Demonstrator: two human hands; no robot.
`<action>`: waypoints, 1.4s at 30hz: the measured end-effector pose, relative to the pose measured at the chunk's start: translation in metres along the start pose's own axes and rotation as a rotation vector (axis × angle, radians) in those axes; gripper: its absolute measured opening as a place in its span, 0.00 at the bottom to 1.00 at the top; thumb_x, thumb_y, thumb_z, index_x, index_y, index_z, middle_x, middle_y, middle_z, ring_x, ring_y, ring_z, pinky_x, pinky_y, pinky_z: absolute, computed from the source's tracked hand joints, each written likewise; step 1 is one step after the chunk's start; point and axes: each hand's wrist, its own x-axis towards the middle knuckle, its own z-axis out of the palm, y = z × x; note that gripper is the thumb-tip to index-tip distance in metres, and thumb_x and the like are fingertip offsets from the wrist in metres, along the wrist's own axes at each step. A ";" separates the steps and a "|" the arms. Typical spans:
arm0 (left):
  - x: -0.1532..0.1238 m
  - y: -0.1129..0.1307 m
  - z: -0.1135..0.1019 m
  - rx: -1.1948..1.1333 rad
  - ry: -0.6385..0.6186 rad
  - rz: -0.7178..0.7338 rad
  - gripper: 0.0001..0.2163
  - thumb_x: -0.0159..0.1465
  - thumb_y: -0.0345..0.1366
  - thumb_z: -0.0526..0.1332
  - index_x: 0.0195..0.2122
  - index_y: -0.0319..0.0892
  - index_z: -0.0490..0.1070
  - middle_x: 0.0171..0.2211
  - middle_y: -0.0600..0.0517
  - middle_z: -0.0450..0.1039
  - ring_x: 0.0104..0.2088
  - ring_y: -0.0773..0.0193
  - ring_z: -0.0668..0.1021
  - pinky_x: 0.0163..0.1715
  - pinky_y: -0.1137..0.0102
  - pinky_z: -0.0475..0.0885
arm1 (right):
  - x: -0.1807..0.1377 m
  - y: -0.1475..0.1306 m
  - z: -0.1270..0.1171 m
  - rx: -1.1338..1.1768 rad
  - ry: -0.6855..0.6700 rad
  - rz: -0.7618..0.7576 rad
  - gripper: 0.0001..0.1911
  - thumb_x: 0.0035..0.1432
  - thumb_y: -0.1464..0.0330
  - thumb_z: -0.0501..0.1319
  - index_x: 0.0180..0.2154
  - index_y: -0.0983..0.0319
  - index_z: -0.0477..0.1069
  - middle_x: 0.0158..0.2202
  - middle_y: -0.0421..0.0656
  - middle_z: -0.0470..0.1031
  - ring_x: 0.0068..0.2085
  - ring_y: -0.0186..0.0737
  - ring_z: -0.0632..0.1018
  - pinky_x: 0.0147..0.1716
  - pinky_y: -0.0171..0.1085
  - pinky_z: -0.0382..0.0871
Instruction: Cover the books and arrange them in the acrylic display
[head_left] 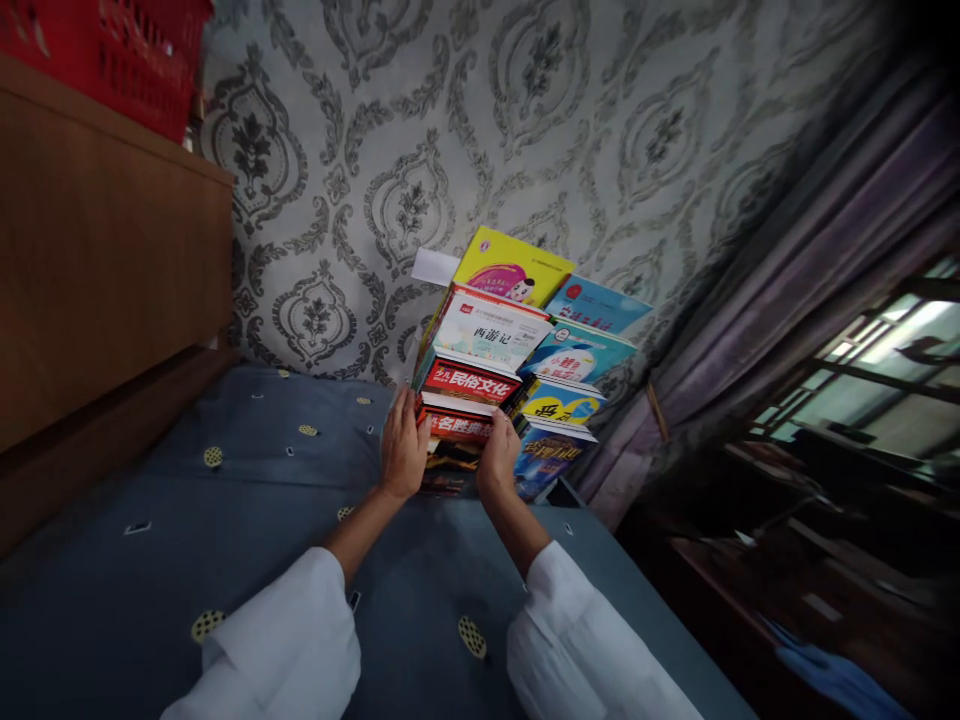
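Note:
Two stepped columns of upright books stand against the wall, and whatever supports them is mostly hidden. My left hand [405, 450] is closed on the left side of the front red-topped book [456, 426] in the left column. At that book's right edge, my right hand [498, 455] pinches it with the thumb in front. Behind it rise another red book [469, 379], a white book [491, 332] and a yellow book [517, 262]. The right column has a dark blue book [551, 455] in front, then a yellow-and-blue book [562, 402] and light blue books [581, 350].
Blue patterned cloth [277, 560] covers the surface below. Grey patterned wallpaper [409, 200] backs the books. To the left is a wooden cabinet [112, 250] with a red plastic basket [142, 60] on top. Purple curtains [750, 300] and a barred window [862, 370] are at right.

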 end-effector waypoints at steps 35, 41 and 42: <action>-0.068 0.085 -0.064 0.343 -0.322 0.624 0.22 0.72 0.36 0.53 0.67 0.44 0.56 0.62 0.41 0.65 0.63 0.52 0.70 0.62 0.55 0.68 | 0.049 0.074 -0.247 -1.004 -0.311 0.049 0.26 0.54 0.66 0.62 0.54 0.69 0.71 0.57 0.60 0.73 0.58 0.57 0.72 0.57 0.48 0.63; -0.118 0.092 -0.047 0.447 -0.683 0.742 0.14 0.74 0.35 0.50 0.57 0.42 0.65 0.59 0.41 0.70 0.59 0.55 0.74 0.57 0.60 0.73 | 0.075 0.095 -0.226 -1.169 -0.360 0.144 0.32 0.59 0.60 0.66 0.57 0.73 0.66 0.57 0.68 0.72 0.61 0.66 0.69 0.58 0.54 0.58; -0.124 0.091 -0.042 0.450 -0.755 0.721 0.14 0.74 0.36 0.50 0.57 0.42 0.66 0.60 0.41 0.70 0.59 0.55 0.74 0.57 0.59 0.73 | 0.077 0.097 -0.224 -1.182 -0.358 0.147 0.31 0.59 0.60 0.66 0.58 0.73 0.66 0.57 0.68 0.71 0.62 0.66 0.68 0.58 0.54 0.58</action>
